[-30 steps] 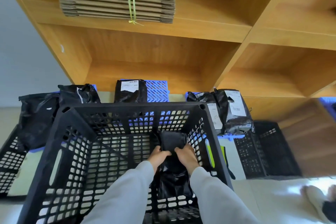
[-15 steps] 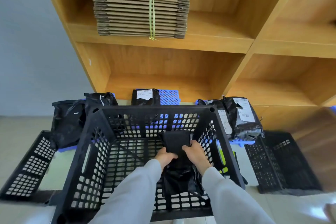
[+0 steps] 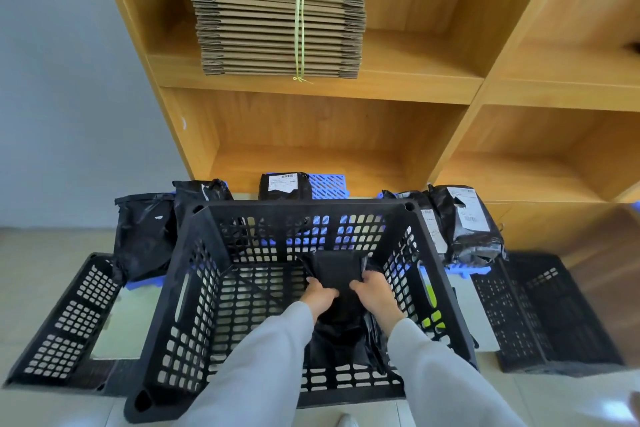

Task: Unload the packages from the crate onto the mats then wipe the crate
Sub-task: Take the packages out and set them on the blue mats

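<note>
both hands reach into the black crate (image 3: 194, 288); the left hand (image 3: 320, 298) and right hand (image 3: 375, 293) each grip a side of a black package (image 3: 334, 274) against the crate's right wall.

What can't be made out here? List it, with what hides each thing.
Head view only:
- Lower part of the black package in the crate: behind the left hand, right hand and sleeves.
- Label text on the packages on the blue mats: too small.
- Green item outside the crate's right wall: seen only through the lattice.
- Far right edge: blurred.
- How many packages remain in the crate: arms cover its floor.
</note>
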`<state>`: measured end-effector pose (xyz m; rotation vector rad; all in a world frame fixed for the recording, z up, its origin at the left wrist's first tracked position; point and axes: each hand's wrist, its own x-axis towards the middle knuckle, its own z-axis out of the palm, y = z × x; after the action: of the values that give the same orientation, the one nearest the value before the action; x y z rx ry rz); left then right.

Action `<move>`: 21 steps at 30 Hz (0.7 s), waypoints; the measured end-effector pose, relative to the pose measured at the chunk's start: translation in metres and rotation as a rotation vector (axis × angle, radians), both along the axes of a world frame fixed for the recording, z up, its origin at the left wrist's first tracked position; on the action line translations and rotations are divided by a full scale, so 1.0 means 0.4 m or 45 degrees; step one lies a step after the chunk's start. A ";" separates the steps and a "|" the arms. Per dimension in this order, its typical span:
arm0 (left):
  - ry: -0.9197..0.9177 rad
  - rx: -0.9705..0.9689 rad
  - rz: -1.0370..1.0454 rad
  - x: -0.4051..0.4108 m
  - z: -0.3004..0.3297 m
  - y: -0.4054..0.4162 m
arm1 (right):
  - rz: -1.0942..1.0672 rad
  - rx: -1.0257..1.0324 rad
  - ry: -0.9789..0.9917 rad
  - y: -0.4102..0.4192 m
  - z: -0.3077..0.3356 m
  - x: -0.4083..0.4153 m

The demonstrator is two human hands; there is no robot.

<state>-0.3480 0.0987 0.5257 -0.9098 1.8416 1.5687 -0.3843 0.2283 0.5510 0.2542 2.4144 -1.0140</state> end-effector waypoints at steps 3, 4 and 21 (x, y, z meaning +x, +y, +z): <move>0.027 -0.285 -0.078 0.000 -0.030 -0.008 | 0.021 0.068 0.012 -0.007 0.006 0.009; 0.054 -0.394 -0.078 0.001 -0.037 -0.012 | 0.027 0.083 0.008 -0.010 0.004 0.008; 0.117 -1.281 -0.841 0.048 0.023 -0.036 | 0.051 -0.088 -0.069 -0.050 -0.032 0.024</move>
<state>-0.3287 0.0841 0.5347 -0.4731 2.6500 0.2367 -0.3748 0.2083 0.5380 0.2054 2.3217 -1.0571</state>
